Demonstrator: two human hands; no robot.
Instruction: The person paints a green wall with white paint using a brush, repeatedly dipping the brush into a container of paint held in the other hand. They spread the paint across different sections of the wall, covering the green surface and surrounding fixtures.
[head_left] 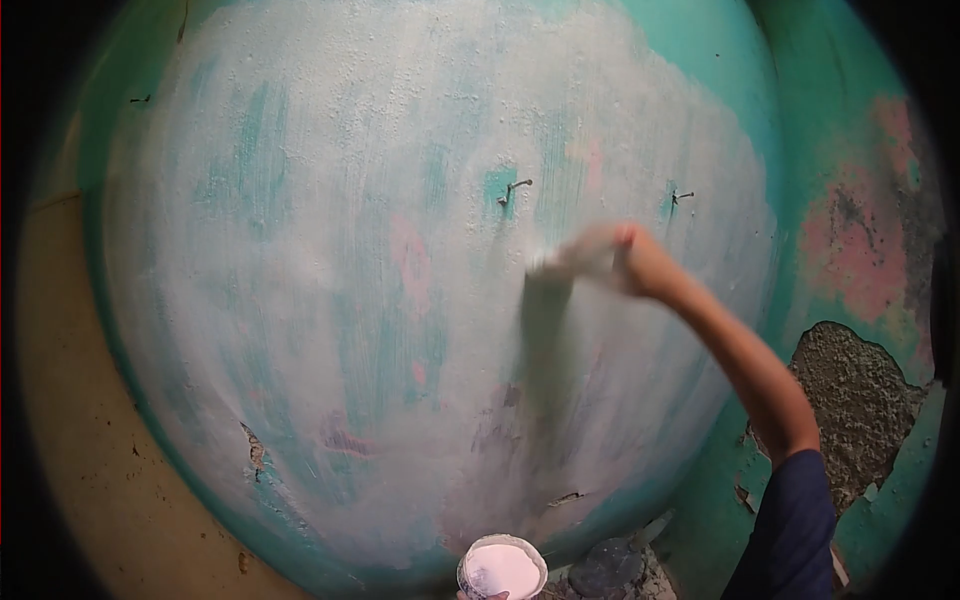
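My right hand [630, 262] reaches up to the wall, blurred by motion, its fingers closed round a paintbrush. The pale head of the paintbrush [545, 264] is smeared too and appears to touch the wall [330, 240]. White paint streaks cover much of the turquoise surface there. At the bottom edge, my left hand [497, 595] shows only as a bit of finger at the rim of a small tub of white paint [510, 568]. Most of that hand is out of frame.
A bent nail [516, 188] juts from the wall above the brush, and another nail [682, 196] sits further right. On the right-hand wall, a patch of broken plaster [855, 405] exposes rough material. A dark round object [607, 567] lies low beside the tub, near some debris.
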